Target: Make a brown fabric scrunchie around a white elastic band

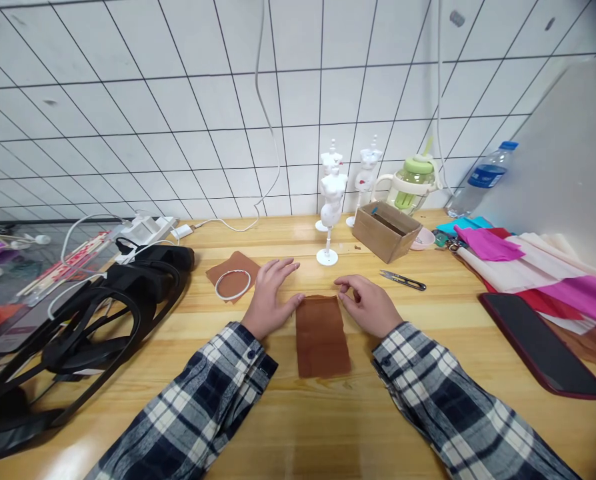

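Note:
A small brown piece of cloth (323,340) lies flat on the wooden table in front of me, with what looks like a narrow fold along its far edge. My left hand (272,301) is open, its fingers spread above the tabletop and the thumb tip at the cloth's far left corner. At the far right corner is my right hand (369,305), its fingers loosely bent and apart, the thumb against the cloth's edge. Left of my left hand, a white hoop (233,272) rests on another brown cloth piece (242,259). Thread snips (403,279) lie beyond my right hand.
White mini dress forms (332,200) stand by the tiled wall, beside a cardboard box (387,233) and a green-lidded jug (412,183). Black headgear (123,300) occupies the left. On the right are a phone (543,343), coloured fabrics (538,267) and a water bottle (484,180).

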`<move>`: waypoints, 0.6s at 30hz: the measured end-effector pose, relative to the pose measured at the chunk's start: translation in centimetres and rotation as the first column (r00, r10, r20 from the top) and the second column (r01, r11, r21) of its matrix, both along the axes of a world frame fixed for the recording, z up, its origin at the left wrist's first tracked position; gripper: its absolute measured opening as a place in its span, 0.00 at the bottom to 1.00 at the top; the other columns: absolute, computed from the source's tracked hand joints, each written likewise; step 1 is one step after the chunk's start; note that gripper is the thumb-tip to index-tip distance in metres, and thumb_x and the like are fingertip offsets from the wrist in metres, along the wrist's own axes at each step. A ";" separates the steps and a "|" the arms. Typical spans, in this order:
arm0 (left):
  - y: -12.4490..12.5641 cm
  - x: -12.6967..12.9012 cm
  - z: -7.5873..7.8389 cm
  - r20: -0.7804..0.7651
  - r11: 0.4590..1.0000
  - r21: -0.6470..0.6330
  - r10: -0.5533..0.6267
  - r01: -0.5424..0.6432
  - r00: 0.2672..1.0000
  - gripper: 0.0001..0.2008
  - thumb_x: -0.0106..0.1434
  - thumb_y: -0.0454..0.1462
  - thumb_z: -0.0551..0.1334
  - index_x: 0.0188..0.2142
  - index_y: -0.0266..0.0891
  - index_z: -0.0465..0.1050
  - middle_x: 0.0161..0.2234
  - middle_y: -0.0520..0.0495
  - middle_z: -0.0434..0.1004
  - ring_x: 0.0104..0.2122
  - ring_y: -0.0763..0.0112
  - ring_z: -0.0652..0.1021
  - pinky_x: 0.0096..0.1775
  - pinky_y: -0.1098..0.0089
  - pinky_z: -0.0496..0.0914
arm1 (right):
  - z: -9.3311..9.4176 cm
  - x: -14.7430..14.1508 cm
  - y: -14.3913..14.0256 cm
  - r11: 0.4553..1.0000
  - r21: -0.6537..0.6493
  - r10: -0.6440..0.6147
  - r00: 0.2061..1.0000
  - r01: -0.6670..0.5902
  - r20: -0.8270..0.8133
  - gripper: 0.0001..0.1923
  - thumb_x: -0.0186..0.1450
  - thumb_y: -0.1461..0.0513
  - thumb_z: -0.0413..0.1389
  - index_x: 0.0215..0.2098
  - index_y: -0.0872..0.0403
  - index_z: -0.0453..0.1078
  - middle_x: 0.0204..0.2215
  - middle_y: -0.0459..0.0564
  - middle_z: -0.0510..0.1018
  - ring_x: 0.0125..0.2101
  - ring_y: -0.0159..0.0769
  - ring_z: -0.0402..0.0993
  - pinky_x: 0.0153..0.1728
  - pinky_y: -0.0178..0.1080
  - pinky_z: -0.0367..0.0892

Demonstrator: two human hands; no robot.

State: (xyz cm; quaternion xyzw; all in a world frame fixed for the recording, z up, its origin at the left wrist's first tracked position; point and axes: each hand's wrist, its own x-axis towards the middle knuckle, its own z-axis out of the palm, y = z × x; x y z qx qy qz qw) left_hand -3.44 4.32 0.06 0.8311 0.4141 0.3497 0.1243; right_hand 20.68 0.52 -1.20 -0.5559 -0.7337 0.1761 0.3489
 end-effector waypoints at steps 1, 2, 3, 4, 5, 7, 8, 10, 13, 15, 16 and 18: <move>-0.5 0.3 0.3 0.048 1.000 -0.011 -0.017 0.017 0.999 0.24 0.63 0.44 0.59 0.59 0.46 0.62 0.62 0.44 0.59 0.62 0.55 0.58 0.61 0.50 0.53 | 0.2 -0.4 -0.2 1.000 -0.020 -0.005 0.998 0.004 -0.070 0.12 0.62 0.62 0.54 0.44 0.51 0.70 0.34 0.47 0.76 0.26 0.31 0.67 0.31 0.36 0.63; -1.0 0.6 0.4 0.081 0.998 -0.034 -0.046 0.049 0.996 0.23 0.65 0.44 0.56 0.60 0.47 0.61 0.65 0.44 0.54 0.63 0.55 0.56 0.61 0.50 0.52 | 0.4 -1.0 -0.5 0.998 -0.063 -0.002 0.986 -0.009 -0.169 0.12 0.62 0.60 0.55 0.44 0.52 0.70 0.34 0.47 0.76 0.26 0.31 0.67 0.30 0.36 0.64; -1.5 0.9 0.5 0.089 0.995 -0.050 -0.084 0.088 0.993 0.25 0.66 0.45 0.55 0.62 0.48 0.58 0.67 0.44 0.47 0.65 0.54 0.52 0.62 0.49 0.50 | 0.6 -1.5 -0.7 0.991 -0.124 0.007 0.954 -0.046 -0.299 0.13 0.62 0.59 0.55 0.44 0.52 0.71 0.35 0.48 0.76 0.27 0.31 0.68 0.29 0.35 0.64; -2.0 1.2 0.5 0.063 0.990 -0.059 -0.128 0.132 0.990 0.28 0.66 0.46 0.55 0.63 0.48 0.54 0.68 0.44 0.41 0.66 0.52 0.47 0.62 0.47 0.47 | 0.7 -2.0 -0.9 0.975 -0.192 0.012 0.895 -0.109 -0.445 0.15 0.62 0.57 0.55 0.45 0.52 0.70 0.37 0.49 0.77 0.29 0.32 0.69 0.28 0.35 0.65; -2.4 1.6 0.5 0.018 0.984 -0.063 -0.167 0.168 0.986 0.30 0.65 0.46 0.56 0.65 0.48 0.51 0.69 0.44 0.35 0.67 0.50 0.41 0.62 0.45 0.45 | 0.8 -2.5 -1.1 0.950 -0.251 0.003 0.811 -0.184 -0.586 0.17 0.62 0.55 0.56 0.47 0.53 0.70 0.40 0.51 0.77 0.32 0.33 0.71 0.27 0.34 0.65; -3.0 2.1 0.2 -0.077 0.973 -0.070 -0.224 0.219 0.971 0.34 0.64 0.45 0.58 0.66 0.48 0.46 0.69 0.44 0.28 0.66 0.47 0.35 0.62 0.42 0.43 | 0.7 -3.1 -1.3 0.900 -0.317 -0.063 0.633 -0.298 -0.771 0.21 0.59 0.52 0.58 0.48 0.53 0.70 0.44 0.53 0.76 0.36 0.36 0.72 0.26 0.33 0.66; -3.1 2.2 0.1 -0.112 0.971 -0.072 -0.237 0.230 0.965 0.35 0.64 0.45 0.58 0.67 0.47 0.44 0.69 0.43 0.27 0.66 0.46 0.33 0.61 0.42 0.42 | 0.7 -3.3 -1.3 0.887 -0.337 -0.103 0.574 -0.317 -0.812 0.21 0.58 0.52 0.60 0.46 0.53 0.72 0.44 0.53 0.76 0.36 0.36 0.72 0.25 0.32 0.66; -3.0 2.2 -0.1 -0.149 0.970 -0.070 -0.239 0.231 0.959 0.37 0.64 0.44 0.58 0.67 0.48 0.41 0.69 0.42 0.26 0.66 0.45 0.32 0.61 0.40 0.43 | 0.7 -3.3 -1.3 0.876 -0.371 -0.168 0.528 -0.307 -0.832 0.20 0.55 0.52 0.63 0.42 0.53 0.74 0.41 0.53 0.78 0.35 0.35 0.71 0.24 0.31 0.65; -2.7 2.1 -0.1 -0.183 0.975 -0.042 -0.223 0.219 0.957 0.38 0.63 0.45 0.59 0.67 0.50 0.40 0.69 0.41 0.27 0.66 0.43 0.32 0.60 0.38 0.43 | 0.8 -3.2 -1.2 0.859 -0.415 -0.219 0.516 -0.301 -0.828 0.19 0.53 0.52 0.64 0.38 0.54 0.76 0.38 0.52 0.78 0.32 0.33 0.70 0.24 0.30 0.64; -2.6 2.0 -0.1 -0.204 0.976 -0.024 -0.214 0.214 0.955 0.38 0.63 0.44 0.59 0.67 0.50 0.40 0.69 0.41 0.29 0.66 0.42 0.32 0.59 0.37 0.43 | 0.9 -3.2 -1.3 0.845 -0.433 -0.242 0.499 -0.312 -0.832 0.19 0.52 0.52 0.65 0.38 0.54 0.76 0.38 0.51 0.78 0.32 0.33 0.70 0.24 0.31 0.65; -2.7 2.0 0.0 -0.213 0.977 -0.018 -0.212 0.214 0.954 0.38 0.63 0.44 0.59 0.67 0.50 0.40 0.69 0.41 0.30 0.66 0.42 0.32 0.59 0.37 0.43 | 0.9 -3.2 -1.3 0.841 -0.438 -0.249 0.492 -0.317 -0.834 0.19 0.51 0.52 0.66 0.38 0.54 0.76 0.38 0.51 0.78 0.33 0.33 0.70 0.25 0.31 0.66; -2.8 2.1 0.0 -0.228 0.976 -0.014 -0.215 0.218 0.950 0.37 0.63 0.43 0.59 0.67 0.50 0.42 0.69 0.40 0.31 0.66 0.41 0.32 0.59 0.37 0.44 | 0.9 -3.4 -1.4 0.837 -0.445 -0.264 0.479 -0.317 -0.837 0.19 0.50 0.52 0.67 0.37 0.53 0.75 0.36 0.49 0.78 0.33 0.33 0.70 0.26 0.31 0.66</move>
